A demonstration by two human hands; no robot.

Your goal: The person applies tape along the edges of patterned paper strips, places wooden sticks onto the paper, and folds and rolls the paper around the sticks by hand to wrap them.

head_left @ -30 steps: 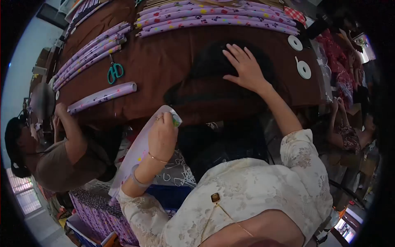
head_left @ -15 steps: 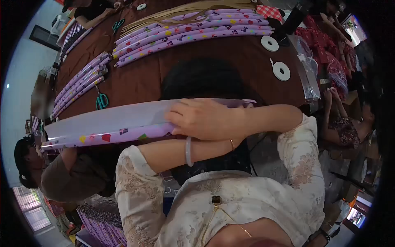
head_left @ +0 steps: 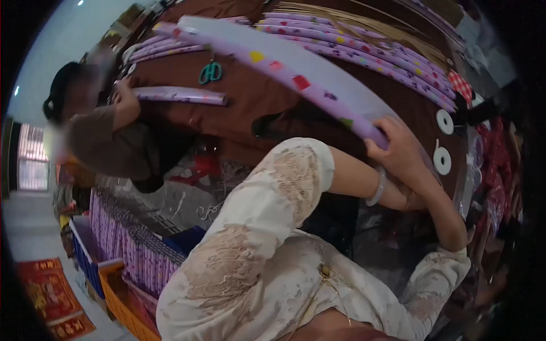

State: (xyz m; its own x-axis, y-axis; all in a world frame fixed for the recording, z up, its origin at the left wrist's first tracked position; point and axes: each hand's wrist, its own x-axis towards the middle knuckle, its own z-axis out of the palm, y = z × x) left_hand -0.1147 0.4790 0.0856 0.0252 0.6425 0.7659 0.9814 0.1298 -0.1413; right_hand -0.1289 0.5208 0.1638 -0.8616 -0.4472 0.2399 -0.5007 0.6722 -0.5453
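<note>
A long, partly rolled sheet of lilac wrapping paper (head_left: 316, 98) with coloured gift motifs slants across the view, its plain pale inside showing along the upper edge. My right hand (head_left: 392, 145) is closed around its lower right part, thumb and fingers on the printed side. My left forearm, with a pale bangle (head_left: 375, 186), passes under my right forearm. That hides my left hand, so its grip is not visible. Behind the sheet, finished lilac rolls (head_left: 364, 48) lie side by side on the brown-covered table (head_left: 244, 122).
Teal scissors (head_left: 210, 73) lie on the table, left of the sheet. White tape rolls (head_left: 442, 161) sit at the right edge. At left, a co-worker (head_left: 108, 133) handles a shorter lilac roll (head_left: 179, 95). An orange crate (head_left: 122, 301) and packed rolls (head_left: 145, 256) stand lower left.
My view has turned left. The sheet's far end has swung up, and it now slants over the table, while my right hand stays on it. The co-worker's hand and short roll have come into view.
</note>
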